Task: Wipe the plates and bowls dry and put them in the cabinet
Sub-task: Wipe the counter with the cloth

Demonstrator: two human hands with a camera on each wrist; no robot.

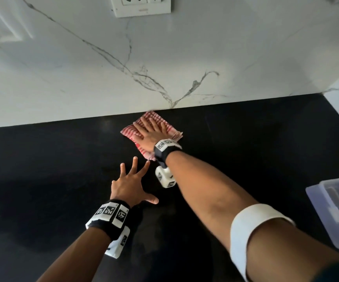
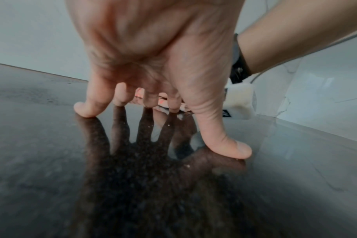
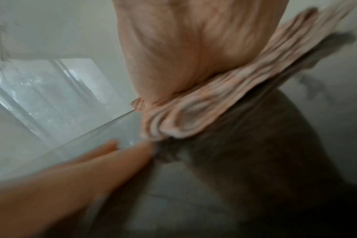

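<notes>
Right hand (image 1: 152,132) laid flat, fingers straight and spread, palm pressing one folded red-and-white striped cloth (image 1: 128,132) onto the black table (image 1: 42,169) at its far edge, the cloth touching the white marble wall (image 1: 83,78); its grip is apart, nothing clasped. Left hand (image 1: 131,185) nearer the table's front, propped on spread fingertips (image 2: 86,111) and thumb, palm raised off the surface, grip likewise apart and holding nothing; its index fingertip lies just beside the cloth's near corner. One translucent plastic container (image 1: 337,210) sits at the table's right edge, partly out of view; its contents cannot be made out. One white wall socket plate (image 1: 142,6) shows above.
</notes>
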